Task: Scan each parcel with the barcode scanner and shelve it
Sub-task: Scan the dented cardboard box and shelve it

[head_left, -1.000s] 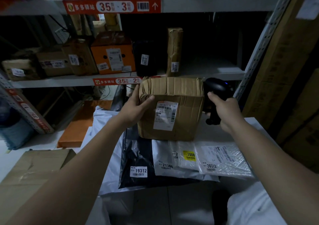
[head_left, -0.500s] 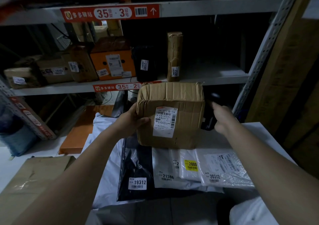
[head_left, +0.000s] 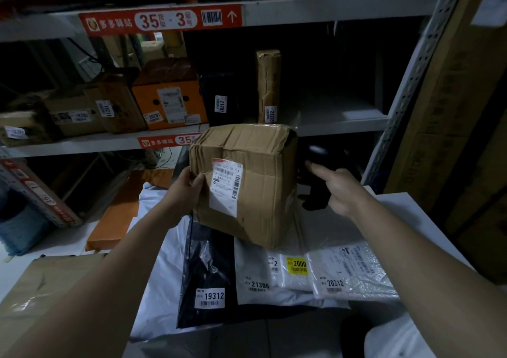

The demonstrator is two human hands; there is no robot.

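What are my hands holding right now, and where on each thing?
Left hand grips the cardboard parcel by its left edge; right hand holds the black scanner by its handle.

The parcel [head_left: 255, 193] is matt brown cardboard, creased and dented, with tape strips giving a faint sheen. Its label [head_left: 225, 186] is smooth white paper. The barcode scanner [head_left: 318, 152] is black plastic with a glossy highlight on its head. The black mailer [head_left: 208, 259] marked 19312 is shiny, wrinkled plastic film. The grey mailer [head_left: 255, 278] marked 21306 is duller film. The pouch [head_left: 356, 270] marked 20312 is bubble-textured plastic. The shelf [head_left: 337, 127] is smooth painted metal.
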